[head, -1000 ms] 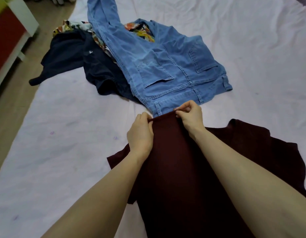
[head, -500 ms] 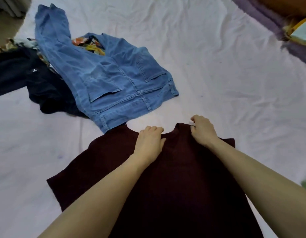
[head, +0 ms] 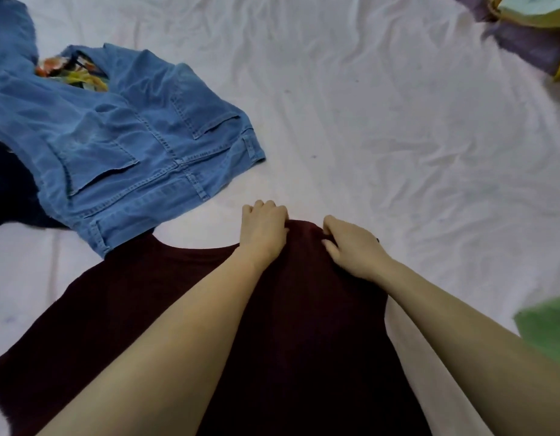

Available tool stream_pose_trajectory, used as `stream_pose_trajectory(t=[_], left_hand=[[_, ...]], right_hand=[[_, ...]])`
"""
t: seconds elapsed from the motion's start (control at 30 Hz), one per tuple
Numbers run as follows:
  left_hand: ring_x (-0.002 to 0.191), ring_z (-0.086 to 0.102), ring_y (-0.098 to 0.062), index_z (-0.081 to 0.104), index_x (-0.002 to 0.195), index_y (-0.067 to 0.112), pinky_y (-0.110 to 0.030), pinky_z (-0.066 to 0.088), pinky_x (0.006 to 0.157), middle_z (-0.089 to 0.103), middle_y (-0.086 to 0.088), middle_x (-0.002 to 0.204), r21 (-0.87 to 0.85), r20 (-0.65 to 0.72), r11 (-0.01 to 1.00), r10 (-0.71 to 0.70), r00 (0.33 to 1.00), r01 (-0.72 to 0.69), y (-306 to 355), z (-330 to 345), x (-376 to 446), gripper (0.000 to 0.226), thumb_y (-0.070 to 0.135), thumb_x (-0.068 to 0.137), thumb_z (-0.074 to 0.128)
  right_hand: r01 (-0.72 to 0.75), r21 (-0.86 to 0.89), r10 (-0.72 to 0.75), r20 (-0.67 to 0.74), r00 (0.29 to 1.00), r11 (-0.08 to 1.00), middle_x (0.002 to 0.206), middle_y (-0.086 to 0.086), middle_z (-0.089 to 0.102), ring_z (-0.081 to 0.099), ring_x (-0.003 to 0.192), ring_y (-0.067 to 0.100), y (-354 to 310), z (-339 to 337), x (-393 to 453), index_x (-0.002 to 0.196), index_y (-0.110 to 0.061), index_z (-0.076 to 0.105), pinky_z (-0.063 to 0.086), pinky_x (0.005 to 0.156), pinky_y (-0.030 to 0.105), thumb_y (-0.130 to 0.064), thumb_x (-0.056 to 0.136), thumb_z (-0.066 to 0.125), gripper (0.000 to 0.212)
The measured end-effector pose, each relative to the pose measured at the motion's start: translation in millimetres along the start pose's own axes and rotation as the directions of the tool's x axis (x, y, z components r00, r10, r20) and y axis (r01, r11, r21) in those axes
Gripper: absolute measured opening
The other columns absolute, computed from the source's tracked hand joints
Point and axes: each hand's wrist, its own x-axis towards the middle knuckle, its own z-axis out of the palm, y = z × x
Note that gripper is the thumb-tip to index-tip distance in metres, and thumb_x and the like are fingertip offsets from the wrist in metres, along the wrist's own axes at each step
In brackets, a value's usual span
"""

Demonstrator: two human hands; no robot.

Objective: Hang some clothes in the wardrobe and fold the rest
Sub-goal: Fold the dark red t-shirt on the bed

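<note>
On the bed (head: 398,127), near edge, the maroon top (head: 297,309) lies spread w/ both hands at its far end. Left hand (head: 263,229) has fingers curled, pinching the fabric edge; right hand (head: 351,247) likewise grips the cloth just beside it. Vs 0.5 s ago the hands have come closer together & the right side of the top now looks folded in toward the middle, so its right sleeve no longer shows. Likely a lengthwise fold has begun; the left side is still spread out. Vs 1 s ago the view has swung right: blue jeans (head: 124,158) sit further left, dark garment (head: 11,196) mostly out of frame.
</note>
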Motion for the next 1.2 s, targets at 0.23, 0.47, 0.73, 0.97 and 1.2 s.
stream_pose_trajectory(t=[0.23, 0.47, 0.73, 0.97, 1.2], left_hand=[[0.113, 0.045, -0.027, 0.055, 0.117, 0.015, -0.040, 0.027, 0.103, 0.053, -0.005, 0.119, 0.154, -0.126, 0.987, -0.016, 0.992, 0.036, 6.5, 5.5, 5.6, 0.030, 0.005, 0.092, 0.040], [0.118, 0.044, -0.020, 0.050, 0.131, 0.018, -0.034, 0.045, 0.087, 0.053, 0.002, 0.128, 0.043, 0.062, 0.879, 0.472, 0.879, -0.475, 52.4, 17.0, 1.4, 0.036, 0.023, 0.096, 0.049], [0.083, 0.050, -0.025, 0.052, 0.095, 0.003, -0.040, 0.048, 0.074, 0.045, -0.009, 0.100, -0.217, 0.101, 0.966, 0.169, 0.980, -0.144, 84.3, 27.3, 8.1, 0.011, -0.001, 0.093, 0.042], [0.096, 0.052, -0.019, 0.058, 0.101, 0.009, -0.028, 0.041, 0.083, 0.052, -0.002, 0.102, -0.423, 0.065, 0.905, 0.064, 0.996, -0.030, 87.8, 32.0, 7.2, 0.013, 0.019, 0.095, 0.053], [0.108, 0.046, -0.013, 0.058, 0.116, 0.013, -0.025, 0.046, 0.080, 0.049, 0.001, 0.121, -0.408, -0.287, 0.887, 0.099, 0.953, -0.216, 91.8, 29.9, -7.7, 0.023, 0.008, 0.095, 0.050]], right_hand=[[-0.215, -0.006, 0.213, -0.114, 0.970, 0.977, 0.078, -0.005, 0.062, 0.059, 0.074, 0.021, 46.5, -3.3, -16.9, 0.094, -0.017, 0.050, 0.041, 0.071, 0.034, -0.048, 0.097, 0.040, 0.032], [-0.218, 0.515, 0.105, 0.238, 0.965, 0.829, 0.061, -0.002, 0.046, 0.043, 0.057, 0.010, 85.1, -36.5, -44.8, 0.066, -0.005, 0.051, 0.034, 0.060, 0.030, -0.023, 0.085, 0.067, 0.031], [-0.387, 0.675, 0.472, 0.066, 0.879, 0.628, 0.067, -0.001, 0.065, 0.061, 0.065, 0.013, 83.3, -36.5, -63.7, 0.074, -0.006, 0.068, 0.044, 0.060, 0.023, -0.033, 0.078, 0.076, 0.028], [-0.436, 0.727, 0.587, 0.055, 0.808, 0.531, 0.073, 0.002, 0.061, 0.056, 0.066, 0.015, 88.4, -12.7, -87.8, 0.081, -0.003, 0.062, 0.043, 0.062, 0.026, -0.018, 0.082, 0.070, 0.017], [-0.494, 0.688, 0.768, -0.146, 0.623, 0.531, 0.082, -0.003, 0.061, 0.057, 0.077, 0.011, 64.3, 16.5, -105.5, 0.114, -0.012, 0.045, 0.046, 0.077, 0.031, -0.041, 0.089, 0.061, 0.041]])
